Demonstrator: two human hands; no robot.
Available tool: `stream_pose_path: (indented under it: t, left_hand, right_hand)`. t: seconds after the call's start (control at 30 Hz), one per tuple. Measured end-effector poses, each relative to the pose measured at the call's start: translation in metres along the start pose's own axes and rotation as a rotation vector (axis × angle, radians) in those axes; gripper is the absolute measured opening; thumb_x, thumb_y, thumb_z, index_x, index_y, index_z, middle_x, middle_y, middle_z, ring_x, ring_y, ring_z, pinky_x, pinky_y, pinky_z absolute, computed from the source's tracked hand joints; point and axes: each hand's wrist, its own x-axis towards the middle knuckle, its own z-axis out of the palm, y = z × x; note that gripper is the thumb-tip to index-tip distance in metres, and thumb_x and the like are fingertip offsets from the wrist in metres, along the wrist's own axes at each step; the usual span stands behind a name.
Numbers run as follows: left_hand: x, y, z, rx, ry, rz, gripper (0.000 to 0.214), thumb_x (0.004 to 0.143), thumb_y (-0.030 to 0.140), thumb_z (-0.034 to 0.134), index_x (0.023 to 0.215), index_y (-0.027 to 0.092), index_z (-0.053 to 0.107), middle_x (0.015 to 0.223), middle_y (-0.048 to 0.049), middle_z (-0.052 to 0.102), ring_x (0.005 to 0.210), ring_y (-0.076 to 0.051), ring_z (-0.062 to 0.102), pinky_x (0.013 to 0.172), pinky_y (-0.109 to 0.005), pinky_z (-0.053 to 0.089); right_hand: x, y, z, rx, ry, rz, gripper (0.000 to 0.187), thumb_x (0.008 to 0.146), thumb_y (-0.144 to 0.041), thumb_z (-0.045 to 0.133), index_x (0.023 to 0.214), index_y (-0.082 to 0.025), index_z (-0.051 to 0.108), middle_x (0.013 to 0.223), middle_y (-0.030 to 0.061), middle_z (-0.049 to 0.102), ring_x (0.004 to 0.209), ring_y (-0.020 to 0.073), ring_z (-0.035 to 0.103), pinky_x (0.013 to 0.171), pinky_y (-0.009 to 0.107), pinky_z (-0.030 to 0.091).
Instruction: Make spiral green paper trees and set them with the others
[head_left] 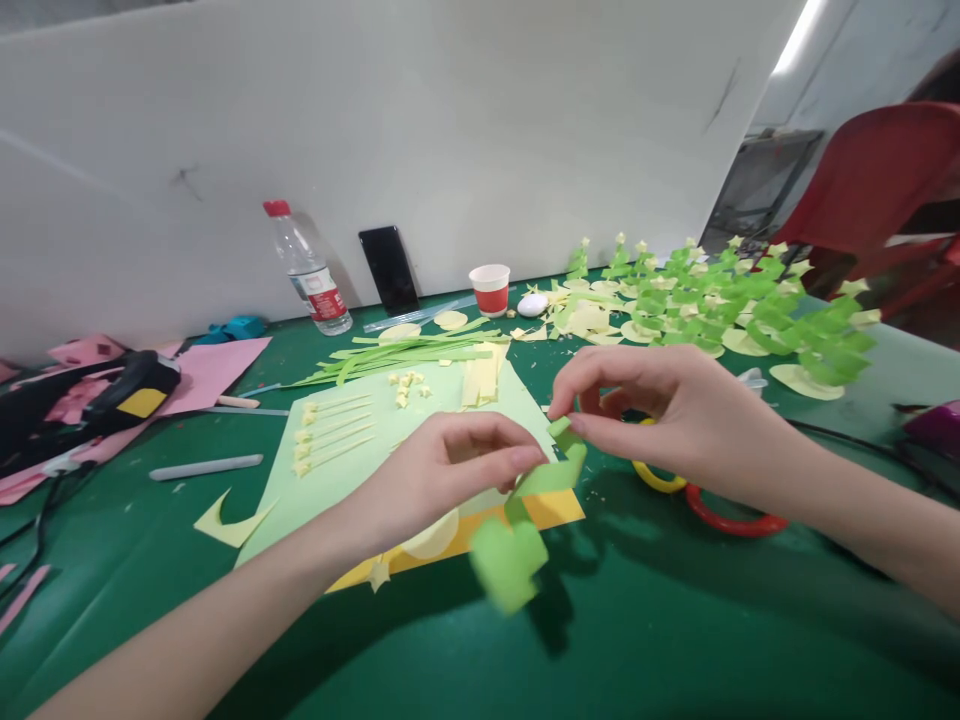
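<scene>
White panel (450, 130) behind green table (637, 650): one bottle (322, 295), one phone (388, 270), one paper cup (491, 294). One folded green paper strip (551, 478) hanging above table; left hand (457, 460), right hand (660, 400) nearly closed, fingertips pinching it.

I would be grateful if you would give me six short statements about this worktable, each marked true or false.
1. The right hand pinches the folded green strip. True.
2. The paper cup is left of the bottle. False: in the picture, the cup is right of the bottle.
3. The phone leans against the white panel. True.
4. The bottle's cap is blue. False: it is red.
5. The star-tipped strips lie on pink paper. False: the star-tipped strips lie on the pale green sheet.
6. Star-topped green figures stand toward the table's right. True.
</scene>
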Motion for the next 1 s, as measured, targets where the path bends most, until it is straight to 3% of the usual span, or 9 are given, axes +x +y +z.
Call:
stream_pose_path:
  t: [0.17,0.33,0.43,0.53,0.63,0.7,0.83,0.9,1.0]
  left_hand:
    - [0.0008,-0.0017,0.0041,0.063,0.027,0.058,0.022,0.067,0.025,0.067,0.056,0.017,0.050,0.065,0.0038,0.051,0.064,-0.010,0.049,0.065,-0.022,0.041]
    - [0.0015,-0.0061,0.0047,-0.105,0.056,-0.004,0.030,0.065,0.030,0.070,0.061,0.018,0.042,0.060,0.0071,0.043,0.050,-0.006,0.042,0.049,-0.019,0.038]
    - [0.0007,-0.0067,0.0030,-0.127,0.056,-0.035,0.020,0.072,0.038,0.062,0.073,0.021,0.051,0.055,0.0080,0.042,0.044,-0.005,0.040,0.043,-0.017,0.035]
    - [-0.0008,-0.0050,0.0033,-0.060,-0.036,-0.094,0.024,0.076,0.042,0.057,0.090,0.023,0.060,0.049,0.0085,0.037,0.038,-0.005,0.037,0.039,-0.018,0.031]
    - [-0.0017,-0.0022,0.0058,0.036,-0.072,-0.076,0.024,0.074,0.039,0.059,0.089,0.021,0.065,0.047,0.0084,0.030,0.039,-0.005,0.028,0.040,-0.020,0.023]
    - [-0.0015,-0.0010,0.0074,0.128,-0.001,-0.029,0.021,0.072,0.036,0.061,0.083,0.020,0.067,0.049,0.0073,0.030,0.045,-0.007,0.026,0.043,-0.022,0.023]
    - [-0.0007,-0.0005,0.0083,0.281,0.158,0.069,0.013,0.068,0.029,0.063,0.078,0.022,0.066,0.069,0.0020,0.046,0.066,-0.014,0.041,0.060,-0.026,0.034]
    - [-0.0008,-0.0004,0.0083,0.331,0.227,0.109,0.004,0.068,0.025,0.062,0.068,0.021,0.061,0.069,0.0023,0.046,0.069,-0.015,0.043,0.062,-0.026,0.034]
    - [-0.0011,-0.0002,0.0089,0.387,0.350,0.177,0.014,0.065,0.016,0.061,0.060,0.020,0.048,0.065,0.0043,0.041,0.065,-0.013,0.041,0.059,-0.024,0.033]
  right_hand:
    - [0.0000,-0.0013,0.0021,0.019,0.019,0.004,0.009,0.076,-0.024,0.053,0.069,-0.021,0.058,0.073,-0.0003,0.057,0.061,0.0106,0.049,0.054,0.023,0.043]
    - [0.0002,-0.0036,0.0034,0.062,-0.009,0.016,0.008,0.074,-0.021,0.052,0.068,-0.021,0.058,0.073,0.0003,0.060,0.066,0.0130,0.054,0.056,0.024,0.044]
    - [0.0005,-0.0031,0.0033,0.103,-0.015,0.017,0.009,0.074,-0.019,0.052,0.069,-0.022,0.059,0.074,0.0003,0.060,0.068,0.0130,0.054,0.057,0.024,0.044]
    - [0.0001,-0.0019,0.0037,0.145,-0.037,-0.015,0.011,0.075,-0.017,0.051,0.069,-0.022,0.058,0.075,-0.0004,0.059,0.070,0.0123,0.053,0.058,0.024,0.044]
    - [-0.0009,-0.0020,0.0048,0.172,-0.048,-0.034,0.012,0.076,-0.014,0.051,0.068,-0.022,0.057,0.077,-0.0013,0.055,0.069,0.0100,0.051,0.057,0.022,0.042]
    - [-0.0014,-0.0027,0.0059,0.184,-0.061,-0.030,0.013,0.075,-0.013,0.053,0.066,-0.021,0.057,0.078,-0.0018,0.053,0.067,0.0083,0.049,0.056,0.021,0.040]
    - [-0.0014,-0.0036,0.0078,0.183,-0.119,-0.028,0.014,0.074,-0.011,0.054,0.065,-0.021,0.058,0.079,-0.0020,0.050,0.066,0.0082,0.047,0.056,0.021,0.039]
    - [-0.0014,-0.0034,0.0079,0.178,-0.156,-0.020,0.013,0.075,-0.013,0.054,0.066,-0.021,0.059,0.080,-0.0016,0.049,0.069,0.0090,0.047,0.059,0.022,0.039]
    - [-0.0018,-0.0023,0.0071,0.198,-0.219,0.000,0.010,0.079,-0.021,0.056,0.069,-0.021,0.060,0.083,-0.0010,0.048,0.075,0.0096,0.049,0.065,0.022,0.039]
